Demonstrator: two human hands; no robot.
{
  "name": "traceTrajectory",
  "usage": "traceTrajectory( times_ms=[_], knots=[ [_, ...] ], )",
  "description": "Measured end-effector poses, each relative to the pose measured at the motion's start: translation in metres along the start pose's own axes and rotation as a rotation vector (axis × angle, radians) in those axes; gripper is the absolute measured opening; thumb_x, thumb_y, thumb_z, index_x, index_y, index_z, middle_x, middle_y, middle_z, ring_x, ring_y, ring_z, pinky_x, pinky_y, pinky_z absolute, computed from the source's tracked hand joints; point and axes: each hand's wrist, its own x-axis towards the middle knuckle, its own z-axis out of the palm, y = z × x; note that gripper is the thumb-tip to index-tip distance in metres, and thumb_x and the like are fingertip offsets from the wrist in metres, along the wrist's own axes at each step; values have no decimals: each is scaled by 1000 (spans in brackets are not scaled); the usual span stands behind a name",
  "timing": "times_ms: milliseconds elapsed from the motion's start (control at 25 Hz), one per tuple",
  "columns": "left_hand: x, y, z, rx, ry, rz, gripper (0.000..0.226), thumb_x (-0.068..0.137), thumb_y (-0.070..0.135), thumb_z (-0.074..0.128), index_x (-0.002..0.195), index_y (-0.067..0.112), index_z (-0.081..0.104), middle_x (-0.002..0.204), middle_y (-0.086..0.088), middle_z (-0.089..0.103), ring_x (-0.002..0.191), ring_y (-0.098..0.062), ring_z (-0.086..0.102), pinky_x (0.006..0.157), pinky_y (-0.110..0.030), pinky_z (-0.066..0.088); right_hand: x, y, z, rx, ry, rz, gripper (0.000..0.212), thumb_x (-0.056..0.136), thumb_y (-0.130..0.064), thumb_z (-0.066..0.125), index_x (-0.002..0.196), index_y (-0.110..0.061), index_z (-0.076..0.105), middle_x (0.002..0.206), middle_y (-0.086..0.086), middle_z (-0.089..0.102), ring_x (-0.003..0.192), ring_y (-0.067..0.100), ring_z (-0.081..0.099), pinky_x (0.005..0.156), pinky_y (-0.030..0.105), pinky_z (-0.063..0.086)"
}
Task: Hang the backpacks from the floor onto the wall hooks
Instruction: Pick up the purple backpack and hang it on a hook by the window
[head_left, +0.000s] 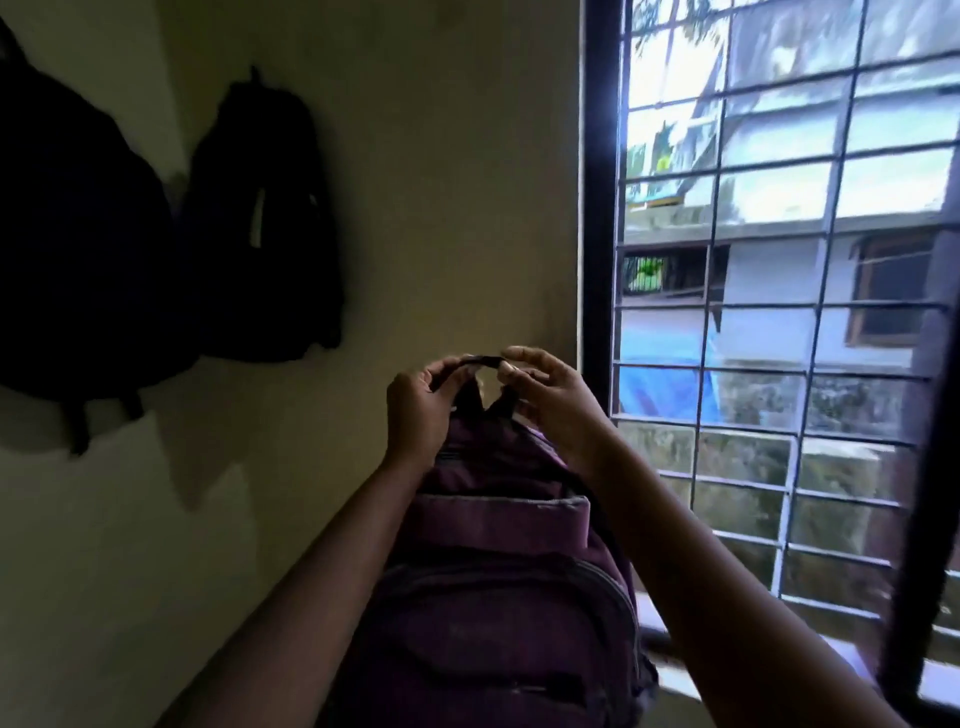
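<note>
Purple fabric fills the foreground as a person lifts a backpack (498, 571) toward the wall (441, 182), fingertips pinched on the dark webbing loop (480, 361) at its top. The left hand (415, 410) curls narrowly around the loop's near end; the right hand (550, 395) nips the far end between thumb and forefinger, its other fingers loosely spread. Together they pull the loop taut and flat between them.

Below the hands the purple backpack hangs upright at six o'clock, held clear of the wall, zip pockets facing the viewer. It sags softly and creases under its own weight, which suggests padded cloth with some load inside: pliant, not fragile, and likely to swing if let go early. The loop looks like the sound place to hold, since it is the part that must slip over a hook.

No free hook is visible at the hands; I cannot tell where one sits. At nine and ten o'clock two black backpacks (78, 234) (265, 228) already hang on the wall. A barred window (779, 260) stands at three o'clock, daylight behind it.
</note>
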Motion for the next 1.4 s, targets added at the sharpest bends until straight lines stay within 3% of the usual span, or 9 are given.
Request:
traceTrajectory(
  times_ms=[240,440,520,640,760,840,1040,1200,1400],
  knots=[
    [176,17,9,-2,75,182,29,79,27,70,99,6,73,94,-12,75,87,-21,71,79,-42,59,148,-58,28,-84,94,-251,23,88,-7,59,110,-3,65,90,9,65,77,11,57,75,20,49],
    [293,40,20,-4,152,416,23,81,19,68,98,3,73,94,-14,75,81,-11,65,71,-29,55,256,-108,43,-346,284,-504,19,80,-15,70,78,-34,72,76,0,73,85,15,68,91,38,53],
    [338,49,28,6,187,510,22,82,15,67,99,1,73,97,-15,75,81,-10,62,71,-22,49,294,-128,47,-418,366,-603,16,80,-19,70,79,-34,73,72,-6,72,82,11,68,90,38,55],
    [391,57,40,-2,241,622,21,81,14,68,96,0,73,94,-17,74,86,-22,68,69,-21,45,341,-152,47,-589,485,-715,16,80,-23,70,96,-25,75,85,-6,75,82,6,68,83,31,57],
    [431,61,51,-11,308,658,21,80,14,69,94,0,74,93,-18,74,87,-28,70,71,-24,48,381,-167,47,-658,552,-786,19,82,-21,68,100,-20,74,96,-2,76,77,1,64,62,2,45],
    [456,63,57,-40,369,650,22,80,16,69,95,0,74,95,-17,75,89,-27,70,73,-22,48,409,-177,50,-682,567,-836,19,83,-21,66,101,-18,74,98,0,76,78,3,63,54,0,40],
    [516,72,61,-85,466,702,23,80,18,69,93,0,73,93,-17,75,87,-28,70,72,-24,47,467,-211,60,-790,596,-965,19,84,-19,64,100,-14,73,100,3,75,85,4,63,58,-2,39],
    [556,76,69,-103,485,736,23,79,17,70,92,-2,73,94,-19,74,87,-30,70,71,-28,49,505,-224,60,-883,638,-1051,17,86,-18,62,98,-13,72,100,5,75,92,19,69,75,31,54],
    [588,80,70,-138,509,808,25,81,17,67,89,-7,69,91,-23,72,85,-33,68,72,-29,47,525,-238,65,-865,595,-1175,16,85,-12,62,97,-8,71,99,9,75,91,22,68,78,37,55]
  ],
)
